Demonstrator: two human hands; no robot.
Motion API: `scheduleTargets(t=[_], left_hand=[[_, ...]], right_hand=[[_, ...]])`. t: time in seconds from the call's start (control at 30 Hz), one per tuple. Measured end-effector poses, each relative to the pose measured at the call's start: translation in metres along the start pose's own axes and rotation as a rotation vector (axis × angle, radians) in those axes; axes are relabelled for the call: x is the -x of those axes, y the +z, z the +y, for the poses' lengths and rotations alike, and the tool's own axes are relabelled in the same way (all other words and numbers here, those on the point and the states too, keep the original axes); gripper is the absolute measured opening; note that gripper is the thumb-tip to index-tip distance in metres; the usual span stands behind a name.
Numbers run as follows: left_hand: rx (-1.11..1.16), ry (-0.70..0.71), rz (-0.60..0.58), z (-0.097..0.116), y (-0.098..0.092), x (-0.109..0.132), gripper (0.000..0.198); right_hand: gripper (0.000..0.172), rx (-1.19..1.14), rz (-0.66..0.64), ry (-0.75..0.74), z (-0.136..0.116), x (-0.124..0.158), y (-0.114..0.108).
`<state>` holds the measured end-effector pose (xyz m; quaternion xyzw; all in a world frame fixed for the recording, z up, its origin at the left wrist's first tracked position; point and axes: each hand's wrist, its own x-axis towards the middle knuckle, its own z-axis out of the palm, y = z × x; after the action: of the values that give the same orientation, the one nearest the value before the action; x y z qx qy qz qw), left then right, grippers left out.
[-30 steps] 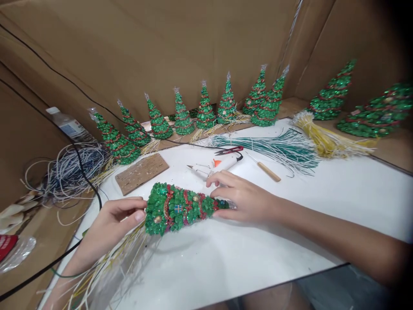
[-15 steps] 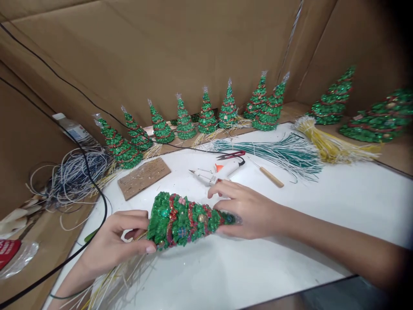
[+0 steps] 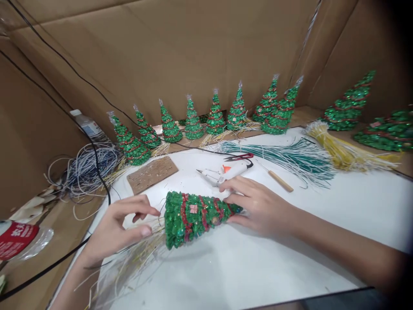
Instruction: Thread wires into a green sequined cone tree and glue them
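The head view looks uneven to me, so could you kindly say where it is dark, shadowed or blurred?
In the head view, black covers the upper right corner; a faint shadow lies on the white tabletop beneath the held tree; the rightmost tree looks soft and is cut off.

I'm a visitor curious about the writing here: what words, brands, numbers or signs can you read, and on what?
Red label, front left: large white characters, perhaps "农夫"; the rest too blurred to read.
Bottle, back left: label print too small and blurred.
I can read nothing else.
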<state>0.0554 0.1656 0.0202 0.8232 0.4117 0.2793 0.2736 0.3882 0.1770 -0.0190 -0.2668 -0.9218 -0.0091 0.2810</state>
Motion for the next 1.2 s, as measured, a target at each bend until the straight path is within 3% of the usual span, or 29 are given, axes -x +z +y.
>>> scheduleTargets(t=[0.07,0.13,0.33,0.5,0.73,0.97,1.2], left_hand=[[0.049,-0.055,0.137,-0.004,-0.002,0.0,0.036],[0.117,-0.156,0.175,-0.008,0.0,-0.002,0.041],[0.184,-0.393,-0.053,-0.012,0.009,-0.005,0.051],[0.178,-0.37,-0.097,-0.015,0.007,-0.008,0.048],[0.203,-0.321,-0.152,-0.022,0.008,-0.006,0.025],[0.235,-0.35,-0.192,-0.022,0.002,-0.003,0.028],[0.356,-0.36,-0.176,-0.026,0.002,0.0,0.051]], right_hand=[[0.02,-0.003,0.003,-0.009,0.001,-0.001,-0.001],[0.018,-0.016,-0.001,-0.012,0.002,-0.002,-0.002],[0.014,-0.057,-0.006,0.006,0.002,-0.004,0.0],[0.017,-0.027,-0.028,0.024,0.002,-0.004,0.001],[0.012,0.008,-0.03,-0.015,0.004,-0.005,0.002],[0.017,0.077,-0.04,-0.052,0.005,-0.007,0.002],[0.026,0.072,-0.043,-0.039,0.011,-0.001,0.008]])
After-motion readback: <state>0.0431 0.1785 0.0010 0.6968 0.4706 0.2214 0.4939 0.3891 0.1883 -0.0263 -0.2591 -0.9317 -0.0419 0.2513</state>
